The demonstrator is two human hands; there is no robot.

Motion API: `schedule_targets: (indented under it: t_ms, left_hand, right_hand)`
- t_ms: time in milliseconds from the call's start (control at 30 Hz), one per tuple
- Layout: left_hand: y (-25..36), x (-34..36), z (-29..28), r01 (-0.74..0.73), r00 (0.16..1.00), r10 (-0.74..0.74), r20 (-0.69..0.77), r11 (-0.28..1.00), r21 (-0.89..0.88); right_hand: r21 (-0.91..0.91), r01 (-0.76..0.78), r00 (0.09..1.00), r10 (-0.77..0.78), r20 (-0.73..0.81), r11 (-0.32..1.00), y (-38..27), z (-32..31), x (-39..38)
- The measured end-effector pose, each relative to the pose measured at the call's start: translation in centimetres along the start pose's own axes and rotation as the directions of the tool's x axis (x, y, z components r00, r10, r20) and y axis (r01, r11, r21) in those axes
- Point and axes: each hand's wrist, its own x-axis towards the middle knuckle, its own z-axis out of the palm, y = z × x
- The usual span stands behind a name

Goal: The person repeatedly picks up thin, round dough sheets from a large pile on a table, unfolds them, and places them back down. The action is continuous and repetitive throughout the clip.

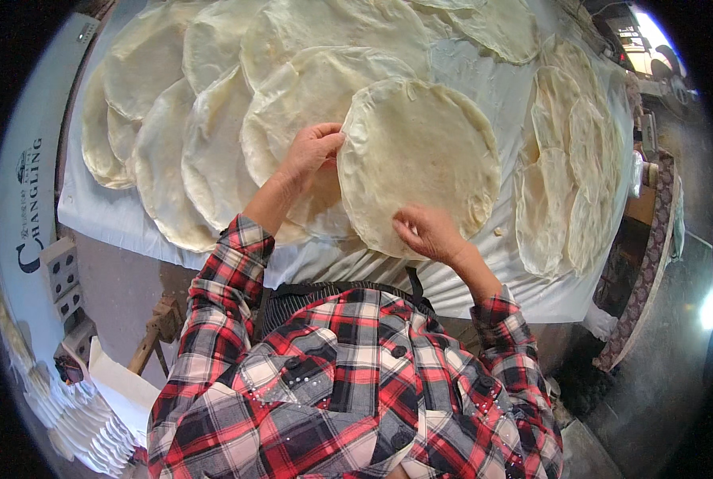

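Note:
A round, thin, pale-yellow flatbread sheet with a wrinkled rim is in front of me, over other sheets. My left hand pinches its left rim between thumb and fingers. Low on the same sheet, my right hand is held close to the surface with the fingers curled in. Whether a small bit is between those fingertips is too small to tell. More round sheets overlap in rows to the left and behind. A small crumb lies right of my right hand.
White plastic sheeting covers the table. Folded sheets lie in a long pile on the right. Perforated blocks and a wooden stand are by the left front edge. A patterned cloth-covered edge runs beyond the right side.

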Motion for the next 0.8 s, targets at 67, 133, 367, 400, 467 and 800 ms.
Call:
schedule_targets:
  t_ms: [67, 133, 367, 400, 467, 800]
  left_hand:
    - [0.4, 0.1, 0.1, 0.007, 1.000, -0.007, 0.006, 1.000, 0.000]
    - [0.9, 0.4, 0.5, 0.014, 0.999, -0.011, 0.051, 0.999, -0.049]
    - [0.6, 2.7, 0.4, 0.087, 0.993, -0.085, 0.080, 0.996, -0.024]
    - [-0.3, 3.5, -0.3, 0.069, 0.991, -0.066, 0.119, 0.997, -0.020]
    - [-0.2, 3.4, -0.3, 0.052, 0.990, -0.055, 0.128, 0.998, 0.027]
    - [-1.6, 3.7, 2.8, -0.140, 0.965, 0.104, 0.241, 0.980, 0.138]
  right_hand:
    - [0.106, -0.075, 0.991, 0.086, -0.103, 0.992, -1.4, -0.1, 1.8]
    - [0.135, -0.104, 0.977, 0.127, -0.172, 0.985, -2.0, -0.4, 3.3]
    - [0.496, -0.157, 0.923, 0.305, -0.233, 0.854, -1.5, 0.5, 7.2]
    - [0.559, -0.171, 0.913, 0.343, -0.219, 0.811, -1.6, 0.5, 7.5]
    - [0.680, -0.190, 0.893, 0.413, -0.181, 0.708, -2.1, 0.5, 8.2]
    - [0.752, -0.316, 0.806, 0.582, -0.110, 0.579, -2.7, -0.1, 10.8]
